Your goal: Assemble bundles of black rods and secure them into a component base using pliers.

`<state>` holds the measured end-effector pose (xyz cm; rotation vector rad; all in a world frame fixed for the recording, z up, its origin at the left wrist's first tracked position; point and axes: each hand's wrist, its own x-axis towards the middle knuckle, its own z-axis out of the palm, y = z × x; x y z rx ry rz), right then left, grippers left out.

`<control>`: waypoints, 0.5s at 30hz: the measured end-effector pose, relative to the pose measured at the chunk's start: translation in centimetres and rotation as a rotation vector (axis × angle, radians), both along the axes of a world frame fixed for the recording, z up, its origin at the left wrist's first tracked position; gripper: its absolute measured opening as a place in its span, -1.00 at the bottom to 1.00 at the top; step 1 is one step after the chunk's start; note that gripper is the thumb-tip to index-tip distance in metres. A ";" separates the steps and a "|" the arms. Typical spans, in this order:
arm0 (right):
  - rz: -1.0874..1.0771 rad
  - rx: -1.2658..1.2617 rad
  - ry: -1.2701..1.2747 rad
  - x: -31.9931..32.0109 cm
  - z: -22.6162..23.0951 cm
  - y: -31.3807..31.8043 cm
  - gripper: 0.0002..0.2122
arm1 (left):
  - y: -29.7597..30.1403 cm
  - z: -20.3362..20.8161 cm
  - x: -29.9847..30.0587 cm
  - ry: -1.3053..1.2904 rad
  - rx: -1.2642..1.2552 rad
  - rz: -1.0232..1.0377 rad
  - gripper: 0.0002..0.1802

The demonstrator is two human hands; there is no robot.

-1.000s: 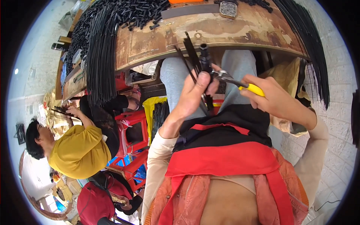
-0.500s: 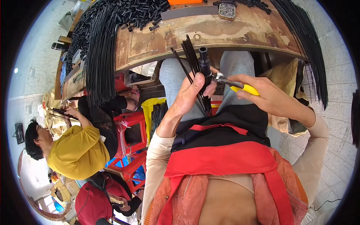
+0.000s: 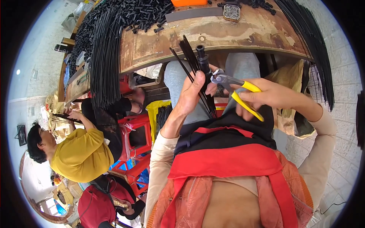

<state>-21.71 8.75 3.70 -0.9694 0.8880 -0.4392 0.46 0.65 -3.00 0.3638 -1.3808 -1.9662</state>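
My left hand is closed around several thin black rods and a black tubular fitting, both held tilted above my lap. The fitting's round open end points up toward the table. In my right hand is a pair of end-cutting pliers with yellow handles. The handles are spread and the jaws stand apart, right beside the black fitting and my left fingertips. The lower part of the fitting is hidden by my left hand.
Ahead stands a worn wooden table with a heap of black tube fittings, a grey strip and a small clear box. Long black rods hang over its edge. People sit at left near red stools.
The pliers' handles and jaws have spread open in my right hand. My left hand has stayed nearly in place, with the rods and fitting still in it.
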 end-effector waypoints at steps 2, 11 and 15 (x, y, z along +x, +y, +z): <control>-0.078 -0.285 0.086 0.1 -0.6 0.5 -0.61 | -0.4 -0.4 0.2 0.024 0.004 -0.021 -0.31; 0.131 -0.401 0.721 -0.9 5.6 -2.0 -0.66 | -0.8 0.4 -0.4 -0.034 0.023 -0.072 -0.36; 0.138 -0.786 0.726 -1.5 2.0 -3.0 -0.60 | -1.8 -0.2 -0.3 -0.001 0.009 -0.092 -0.36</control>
